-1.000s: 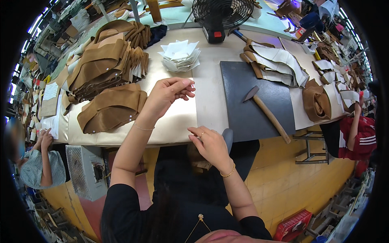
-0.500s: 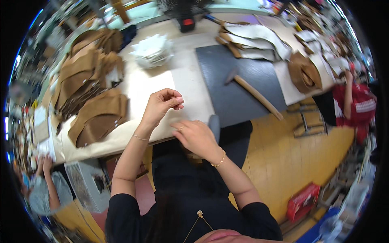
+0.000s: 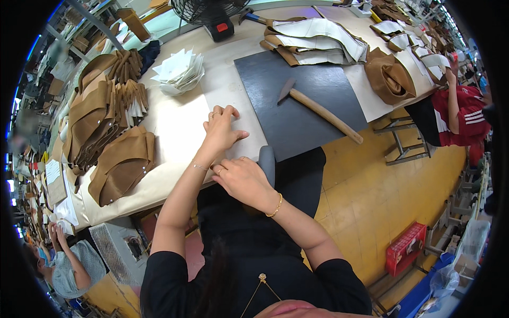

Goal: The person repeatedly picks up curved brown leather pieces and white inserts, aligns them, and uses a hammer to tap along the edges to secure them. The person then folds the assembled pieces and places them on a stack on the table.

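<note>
Now the left hand spreads thumb from fingers, pinched together half a second ago, over the cream-covered worktable, nothing visible between them, suggesting a released hold. The right hand curls at the table's near edge beside a grey rounded pad; whether it grips anything cannot be told. A wooden-handled hammer still lies on the dark rectangular mat.
</note>
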Demonstrator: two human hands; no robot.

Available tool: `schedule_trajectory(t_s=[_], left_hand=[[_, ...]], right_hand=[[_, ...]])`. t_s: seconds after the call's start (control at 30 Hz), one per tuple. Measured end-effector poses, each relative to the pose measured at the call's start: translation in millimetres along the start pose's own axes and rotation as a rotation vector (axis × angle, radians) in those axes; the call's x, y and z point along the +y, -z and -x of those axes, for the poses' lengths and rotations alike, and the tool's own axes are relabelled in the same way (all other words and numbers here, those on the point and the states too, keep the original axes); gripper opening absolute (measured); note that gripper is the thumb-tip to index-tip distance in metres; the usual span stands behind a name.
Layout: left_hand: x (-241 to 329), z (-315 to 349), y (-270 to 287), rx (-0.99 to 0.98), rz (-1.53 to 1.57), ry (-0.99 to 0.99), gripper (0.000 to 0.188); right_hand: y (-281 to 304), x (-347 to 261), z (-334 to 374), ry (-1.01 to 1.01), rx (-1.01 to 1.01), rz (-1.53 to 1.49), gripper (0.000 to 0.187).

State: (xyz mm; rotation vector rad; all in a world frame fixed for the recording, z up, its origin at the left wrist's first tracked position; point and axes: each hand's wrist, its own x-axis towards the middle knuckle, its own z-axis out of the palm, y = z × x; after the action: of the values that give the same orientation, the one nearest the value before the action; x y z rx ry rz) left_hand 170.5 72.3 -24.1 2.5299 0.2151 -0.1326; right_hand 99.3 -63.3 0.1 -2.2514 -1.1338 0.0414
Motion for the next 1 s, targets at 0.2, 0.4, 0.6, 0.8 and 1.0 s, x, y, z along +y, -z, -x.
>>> schedule_trajectory(t_s=[0.2, 0.4, 0.6, 0.8, 1.0], left_hand=[[-28, -28, 6, -0.097, 0.321, 0.045, 0.043], [-20, -23, 15, -0.055, 0.343, -0.102, 0.018], [-26, -13, 9, 0.116, 0.323, -0.179, 0.017], [-25, -30, 52, 0.338, 0.239, -0.311, 0.031], [-110, -133, 144, 0.760, -0.253, -0.157, 0.037]], right_hand=[[1, -2, -2, 0.010, 0.020, -0.007, 0.015], [4, 1, -1, 0.011, -0.010, -0.010, 0.015], [3, -1, -2, -0.001, -0.052, 0.015, 0.018], [6, -1, -2, 0.008, -0.062, -0.003, 0.022], [8, -7, -5, 0.002, -0.086, 0.008, 0.022]])
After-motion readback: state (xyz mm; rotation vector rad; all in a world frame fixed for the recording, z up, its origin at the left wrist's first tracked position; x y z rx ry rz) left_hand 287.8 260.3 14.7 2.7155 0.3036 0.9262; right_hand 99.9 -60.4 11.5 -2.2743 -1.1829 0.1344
